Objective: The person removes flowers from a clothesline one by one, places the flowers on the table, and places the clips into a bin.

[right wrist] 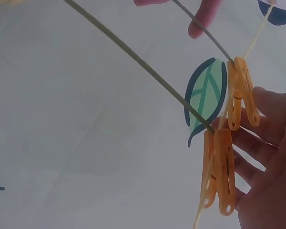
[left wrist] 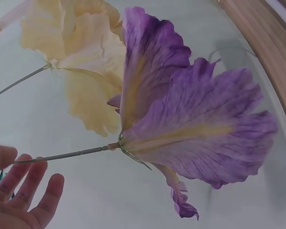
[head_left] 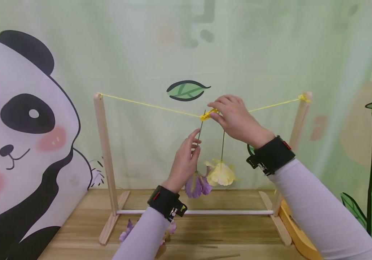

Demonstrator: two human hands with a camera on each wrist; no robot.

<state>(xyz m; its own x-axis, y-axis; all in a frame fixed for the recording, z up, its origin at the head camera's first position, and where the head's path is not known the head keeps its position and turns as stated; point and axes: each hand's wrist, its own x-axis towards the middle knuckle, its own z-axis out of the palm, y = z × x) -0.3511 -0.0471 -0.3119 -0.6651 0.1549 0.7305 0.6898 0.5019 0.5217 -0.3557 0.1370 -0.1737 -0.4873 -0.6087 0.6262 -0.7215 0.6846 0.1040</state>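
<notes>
My left hand [head_left: 183,160] holds the thin stem of an upside-down purple flower [head_left: 197,186] between thumb and fingertips. At the stem's upper end, a yellow clothespin [head_left: 206,115] sits on the yellow string [head_left: 153,105]. The thumb and fingers of my right hand [head_left: 237,117] are around that clothespin. A pale yellow flower [head_left: 220,174] hangs head down just right of the purple one. In the right wrist view its stem [right wrist: 143,67] runs up to a second clothespin [right wrist: 224,171] on the string, beside my right fingers; in the head view my right hand hides this clothespin.
Two wooden posts [head_left: 104,144] carry the sagging string, and a white crossbar [head_left: 228,212] joins them low down. More purple blossoms [head_left: 127,231] and loose stems [head_left: 221,257] lie on the wooden table [head_left: 82,224]. An orange-yellow object [head_left: 302,238] stands by the right foot.
</notes>
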